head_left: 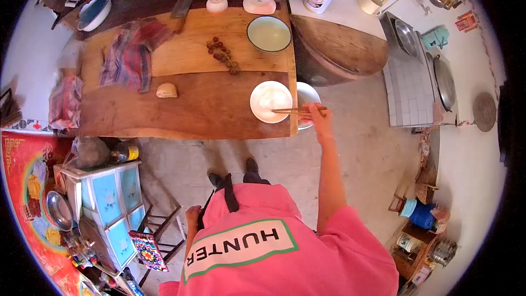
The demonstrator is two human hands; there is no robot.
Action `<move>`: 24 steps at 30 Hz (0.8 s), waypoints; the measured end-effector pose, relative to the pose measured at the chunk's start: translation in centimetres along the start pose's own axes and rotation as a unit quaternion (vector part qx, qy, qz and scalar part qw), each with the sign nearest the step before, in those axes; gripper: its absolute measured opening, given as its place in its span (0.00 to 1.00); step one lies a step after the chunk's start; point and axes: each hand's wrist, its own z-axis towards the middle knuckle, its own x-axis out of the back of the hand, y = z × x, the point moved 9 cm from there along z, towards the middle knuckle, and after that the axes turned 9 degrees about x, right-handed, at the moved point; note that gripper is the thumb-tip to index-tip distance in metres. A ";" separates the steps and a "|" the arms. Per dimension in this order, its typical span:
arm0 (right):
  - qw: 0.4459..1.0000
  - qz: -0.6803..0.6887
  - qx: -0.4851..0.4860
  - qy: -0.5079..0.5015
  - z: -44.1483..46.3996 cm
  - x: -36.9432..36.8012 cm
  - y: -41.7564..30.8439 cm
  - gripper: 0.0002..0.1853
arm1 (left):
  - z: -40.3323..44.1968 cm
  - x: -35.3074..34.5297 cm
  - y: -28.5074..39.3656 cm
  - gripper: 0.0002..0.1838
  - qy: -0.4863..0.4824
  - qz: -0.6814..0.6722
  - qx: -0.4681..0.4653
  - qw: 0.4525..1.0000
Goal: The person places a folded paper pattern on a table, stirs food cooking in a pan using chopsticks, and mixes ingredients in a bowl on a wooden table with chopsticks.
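Observation:
My right hand (315,115) is closed around a pair of chopsticks (290,111). Their tips reach into a white bowl (256,111) with pale, whitish contents (273,97), near the right end of the wooden table. Partly behind that bowl and my hand, a second pale basin (308,94) shows just past the table edge. My left hand (193,214) hangs low beside my body, and its fingers are too small and hidden to read. Farther back on the table stands a dark-rimmed bowl (269,34) of yellowish liquid.
On the wooden table (213,112) lie a bread-like piece (167,90), small brown round items (220,53) and a plaid cloth (129,57). White dishes (259,4) line the back. A round wooden lid (342,44) is to the right, a blue-panelled cabinet (108,192) at lower left.

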 end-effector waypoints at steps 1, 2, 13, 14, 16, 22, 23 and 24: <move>1.000 0.010 0.013 0.022 0.4 1.0 0.0 0.16 | 0.0 -0.3 -0.3 0.12 0.001 -0.019 0.025 1.000; 0.998 0.018 0.027 0.045 0.8 1.9 0.0 0.16 | 0.1 -0.7 -0.9 0.12 0.000 -0.037 0.051 0.998; 0.999 0.000 0.008 0.053 1.5 2.3 0.8 0.16 | -4.4 -2.1 7.0 0.14 0.018 0.178 -0.068 0.982; 0.997 0.014 0.012 0.072 1.6 1.6 0.8 0.16 | -4.8 -2.1 7.3 0.14 0.023 0.187 -0.056 0.980; 0.997 0.044 0.016 0.063 1.6 0.2 1.0 0.16 | -0.7 -1.1 1.9 0.14 0.045 0.174 -0.048 0.983; 1.000 -0.001 0.014 0.005 1.9 1.4 -0.2 0.18 | -1.6 -1.6 1.8 0.13 0.025 0.047 0.012 0.999; 0.999 0.013 0.026 0.039 2.1 1.7 -0.3 0.18 | -0.4 -1.6 -1.0 0.12 0.032 0.002 0.070 0.997; 0.996 0.029 0.038 0.074 2.1 2.0 -0.3 0.18 | 0.4 -1.6 -2.1 0.12 0.030 -0.001 0.054 0.998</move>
